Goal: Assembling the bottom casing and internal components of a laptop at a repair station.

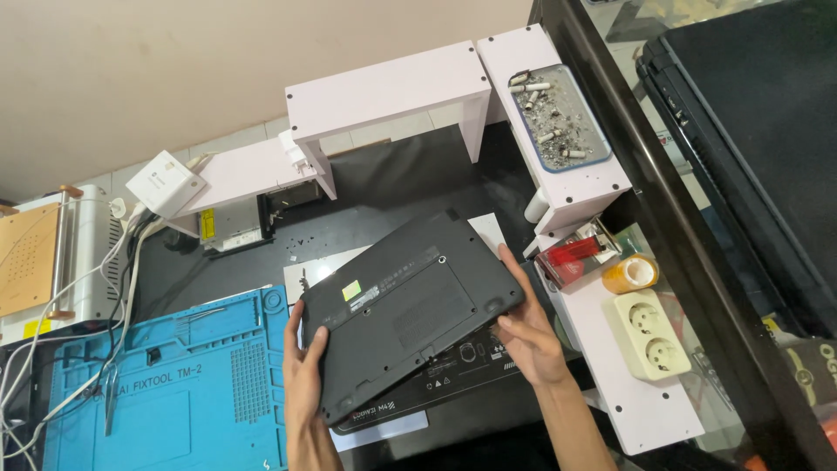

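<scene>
Left hand point(305, 371) and right hand point(526, 336) clamp opposite edges of the upturned black laptop point(410, 305) above the blue repair mat point(174, 384).

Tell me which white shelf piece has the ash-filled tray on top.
The right-hand white shelf, running toward the power strip, carries the ash tray. The middle white shelf is bare on top.

The scene is lit evenly and brightly by soft light from above. Only faint shadows are cast under the white shelves point(388, 92). Pale reflections are seen on the glass top point(697, 288) at the right. Straight edges are bent outward near the frame's borders. Focus is held throughout, without motion blur.
</scene>
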